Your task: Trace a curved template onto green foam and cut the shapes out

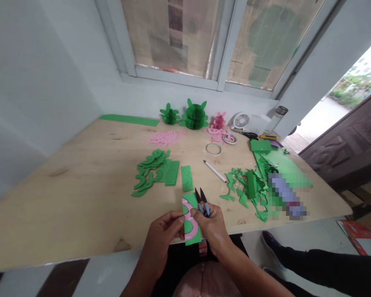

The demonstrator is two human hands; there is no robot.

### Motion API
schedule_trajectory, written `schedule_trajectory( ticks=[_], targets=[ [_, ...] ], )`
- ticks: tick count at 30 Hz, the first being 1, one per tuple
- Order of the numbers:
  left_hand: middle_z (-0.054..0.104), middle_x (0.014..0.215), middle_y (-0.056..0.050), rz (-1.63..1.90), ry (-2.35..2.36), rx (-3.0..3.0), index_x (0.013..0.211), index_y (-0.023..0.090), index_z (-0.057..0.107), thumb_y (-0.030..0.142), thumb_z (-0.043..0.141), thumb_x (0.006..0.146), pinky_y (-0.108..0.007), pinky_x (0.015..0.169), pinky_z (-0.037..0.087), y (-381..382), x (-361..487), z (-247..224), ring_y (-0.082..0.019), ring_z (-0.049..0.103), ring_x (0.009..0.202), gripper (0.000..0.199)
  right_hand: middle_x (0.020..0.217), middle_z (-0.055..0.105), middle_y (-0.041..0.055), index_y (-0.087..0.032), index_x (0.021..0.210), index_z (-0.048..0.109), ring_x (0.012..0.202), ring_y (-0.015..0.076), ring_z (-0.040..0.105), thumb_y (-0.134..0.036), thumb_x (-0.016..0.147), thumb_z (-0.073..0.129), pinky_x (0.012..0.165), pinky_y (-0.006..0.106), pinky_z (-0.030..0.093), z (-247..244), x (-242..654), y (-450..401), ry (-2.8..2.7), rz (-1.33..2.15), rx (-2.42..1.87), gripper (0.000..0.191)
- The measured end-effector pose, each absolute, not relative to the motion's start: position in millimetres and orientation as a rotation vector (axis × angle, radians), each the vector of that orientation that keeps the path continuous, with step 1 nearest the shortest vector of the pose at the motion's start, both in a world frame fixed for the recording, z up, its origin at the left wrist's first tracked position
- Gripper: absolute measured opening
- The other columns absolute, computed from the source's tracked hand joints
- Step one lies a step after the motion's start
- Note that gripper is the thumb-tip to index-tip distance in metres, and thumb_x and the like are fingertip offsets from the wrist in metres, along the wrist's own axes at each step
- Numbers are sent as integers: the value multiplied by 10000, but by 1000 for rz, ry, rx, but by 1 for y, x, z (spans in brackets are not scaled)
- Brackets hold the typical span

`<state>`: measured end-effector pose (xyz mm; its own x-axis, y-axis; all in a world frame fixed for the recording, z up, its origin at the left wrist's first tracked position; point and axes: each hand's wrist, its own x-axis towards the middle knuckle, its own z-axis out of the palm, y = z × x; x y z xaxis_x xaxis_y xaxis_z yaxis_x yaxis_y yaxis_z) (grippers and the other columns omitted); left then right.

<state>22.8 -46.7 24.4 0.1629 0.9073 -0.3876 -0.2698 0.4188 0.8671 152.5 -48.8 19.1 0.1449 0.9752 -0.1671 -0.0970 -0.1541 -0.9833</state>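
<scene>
My left hand pinches the left edge of a green paper strip near the table's front edge. On that strip lies a curved pink paper cutout, its edge along the strip's left side. My right hand presses its thumb on the pink cutout and also holds scissors, blades apart and pointing away from me. Just beyond, a green paper piece with a drawn wavy line lies flat. To its left are a green paper stack and a pile of green cutouts.
Green scraps and a blurred bluish object lie on the right. A white pencil-like stick, tape rolls and pink cutouts sit farther back. Paper figures, a small fan and a bottle stand along the wall. Another person's legs show at right.
</scene>
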Motion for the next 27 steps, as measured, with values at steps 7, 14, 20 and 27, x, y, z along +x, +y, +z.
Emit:
schedule_trajectory(
  ticks=[7,14,20,27],
  targets=[
    [621,558,7,951,1118,746,661,164,695,369,747,615,-231,533,469,-46,23,26,-139,552,540,216,512,289,-72,-191,536,411,501,82,243,-343,711,634,458,226,218,22,151,-50,-966,1251,-1343,322],
    [634,581,8,956,1121,703,663,159,698,300,762,591,-219,541,485,-47,25,29,-122,544,542,171,524,280,-70,-191,546,420,503,83,226,-296,729,616,456,232,207,19,151,-51,-959,1260,-1329,288],
    [619,568,4,978,1139,722,644,149,693,294,759,591,-204,517,470,-46,26,29,-114,523,534,168,515,281,-75,-195,534,409,493,82,223,-311,713,626,453,231,203,19,151,-50,-934,1277,-1320,304],
    [617,569,4,957,1160,711,642,154,681,322,756,584,-221,519,472,-46,27,28,-127,538,532,193,516,285,-72,-195,531,396,503,83,238,-315,714,622,461,229,209,22,152,-50,-948,1263,-1352,314]
  ],
)
